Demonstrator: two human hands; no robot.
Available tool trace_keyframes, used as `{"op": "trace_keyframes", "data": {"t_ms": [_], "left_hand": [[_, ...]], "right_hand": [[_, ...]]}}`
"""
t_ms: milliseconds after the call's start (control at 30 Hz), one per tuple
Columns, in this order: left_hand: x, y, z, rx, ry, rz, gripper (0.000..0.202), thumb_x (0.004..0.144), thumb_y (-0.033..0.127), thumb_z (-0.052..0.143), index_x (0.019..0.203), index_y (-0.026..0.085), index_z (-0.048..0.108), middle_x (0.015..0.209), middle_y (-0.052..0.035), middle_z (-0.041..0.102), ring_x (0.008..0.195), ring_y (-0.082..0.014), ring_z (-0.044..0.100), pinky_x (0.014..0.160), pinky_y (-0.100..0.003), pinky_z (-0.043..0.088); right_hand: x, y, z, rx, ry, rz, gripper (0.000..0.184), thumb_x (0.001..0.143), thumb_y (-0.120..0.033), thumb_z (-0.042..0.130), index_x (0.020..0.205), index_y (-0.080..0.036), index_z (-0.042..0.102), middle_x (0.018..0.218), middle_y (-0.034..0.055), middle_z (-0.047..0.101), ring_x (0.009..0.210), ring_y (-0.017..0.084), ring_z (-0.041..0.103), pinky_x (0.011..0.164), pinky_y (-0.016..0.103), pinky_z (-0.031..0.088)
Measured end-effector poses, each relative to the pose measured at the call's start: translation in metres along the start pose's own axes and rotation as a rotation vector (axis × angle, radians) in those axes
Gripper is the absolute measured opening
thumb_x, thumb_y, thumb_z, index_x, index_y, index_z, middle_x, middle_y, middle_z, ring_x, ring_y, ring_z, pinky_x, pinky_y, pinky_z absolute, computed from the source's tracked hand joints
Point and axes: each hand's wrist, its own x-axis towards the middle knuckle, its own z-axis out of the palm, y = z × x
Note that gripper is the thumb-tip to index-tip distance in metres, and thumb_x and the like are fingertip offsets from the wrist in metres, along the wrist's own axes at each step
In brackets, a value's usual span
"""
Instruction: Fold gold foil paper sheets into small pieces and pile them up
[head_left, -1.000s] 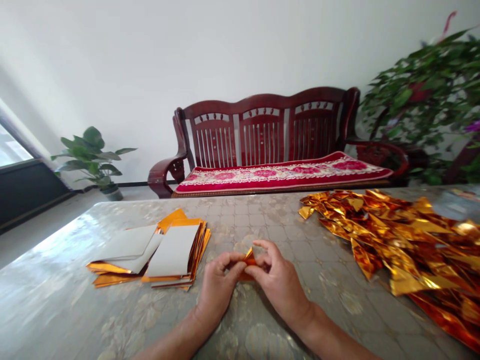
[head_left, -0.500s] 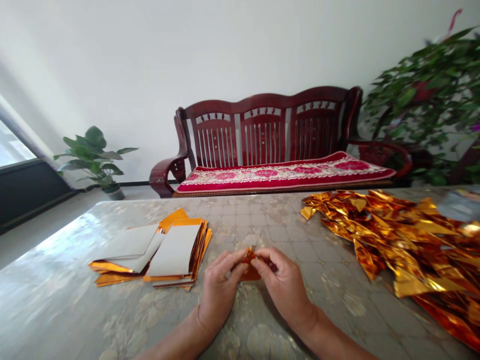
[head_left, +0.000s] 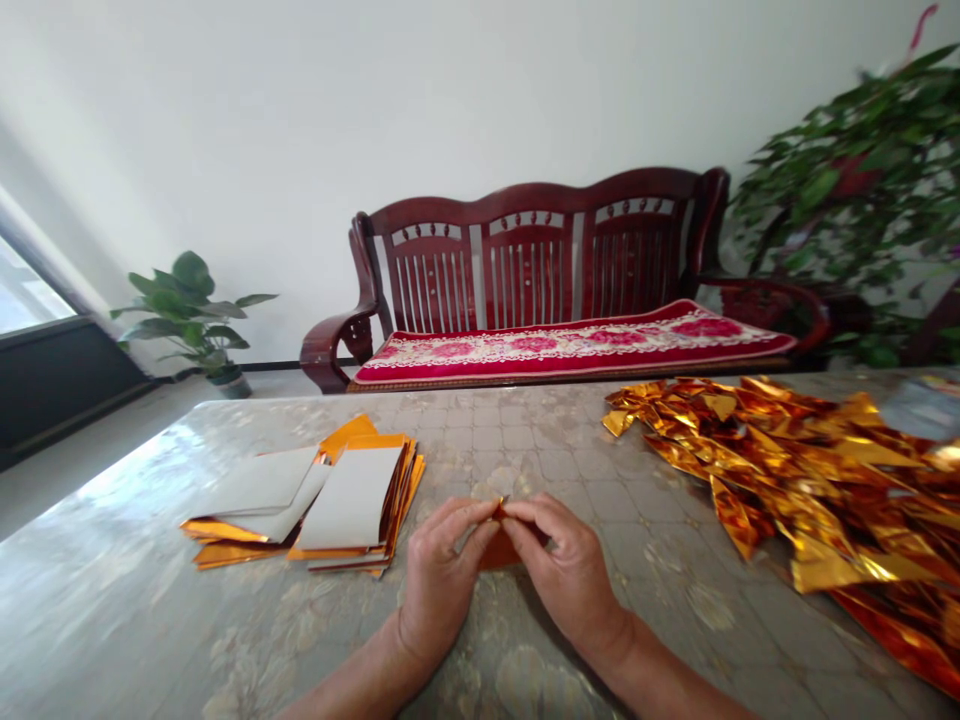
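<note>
Between my fingertips is a small piece of orange-gold foil paper (head_left: pixel 501 552), just over the table at the centre front. My left hand (head_left: pixel 448 555) pinches it from the left with thumb and forefinger. From the right, my right hand (head_left: pixel 564 560) pinches its top in the same way, the fingertips of both hands almost meeting. Much of the foil is hidden behind the fingers. To the left lies a stack of foil paper sheets (head_left: pixel 352 497), pale backs upward. A large heap of folded gold foil pieces (head_left: pixel 810 480) spreads on the right.
A patterned, glossy cover lies over the table (head_left: pixel 255 620). A clear plastic bag (head_left: pixel 919 408) sits at the far right. Beyond the table stand a dark red wooden bench (head_left: pixel 525 270) with a floral cushion (head_left: pixel 570 345), and potted plants (head_left: pixel 191 310) at either side.
My fingertips have drawn closer together over the top of the foil, and its pointed tip shows less. The stack and heap look unchanged apart from a slight camera shift.
</note>
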Motion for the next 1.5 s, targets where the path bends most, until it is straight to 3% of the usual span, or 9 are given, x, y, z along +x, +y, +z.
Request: {"op": "trace_keyframes", "data": {"t_ms": [467, 800, 1167, 1500], "left_hand": [[0.004, 0.008, 0.0, -0.045, 0.032, -0.082, 0.009, 0.084, 0.013, 0.067, 0.081, 0.021, 0.072, 0.076, 0.0026, 0.072, 0.071, -0.0109, 0.066, 0.069, -0.02, 0.05], [0.006, 0.011, -0.002, 0.034, 0.024, -0.009, 0.011, 0.085, 0.016, 0.067, 0.075, 0.019, 0.069, 0.07, 0.0017, 0.069, 0.068, -0.0123, 0.064, 0.067, -0.022, 0.048], [0.006, 0.007, 0.0, 0.044, 0.018, -0.061, 0.011, 0.084, 0.015, 0.064, 0.075, 0.019, 0.068, 0.071, 0.002, 0.069, 0.068, -0.0121, 0.064, 0.067, -0.021, 0.048], [0.003, 0.009, 0.002, -0.009, -0.016, -0.169, 0.007, 0.082, 0.016, 0.068, 0.081, 0.02, 0.073, 0.075, 0.002, 0.074, 0.07, -0.0131, 0.068, 0.069, -0.022, 0.052]], "right_hand": [[-0.001, -0.003, 0.0, -0.006, -0.003, -0.056, 0.012, 0.09, -0.017, 0.06, 0.089, -0.023, 0.07, 0.079, 0.0002, 0.066, 0.076, 0.014, 0.063, 0.071, 0.023, 0.048], [0.0, -0.001, -0.001, -0.034, -0.007, -0.072, 0.012, 0.091, -0.018, 0.059, 0.089, -0.023, 0.07, 0.078, 0.0, 0.066, 0.076, 0.014, 0.063, 0.072, 0.024, 0.047], [0.002, -0.002, -0.001, -0.005, -0.032, 0.048, 0.011, 0.089, -0.022, 0.061, 0.082, -0.023, 0.069, 0.077, -0.0002, 0.067, 0.076, 0.016, 0.063, 0.072, 0.026, 0.047], [0.005, -0.007, 0.0, 0.106, 0.026, 0.127, 0.012, 0.086, -0.024, 0.059, 0.079, -0.021, 0.068, 0.074, 0.0007, 0.066, 0.069, 0.015, 0.062, 0.063, 0.024, 0.048]]}}
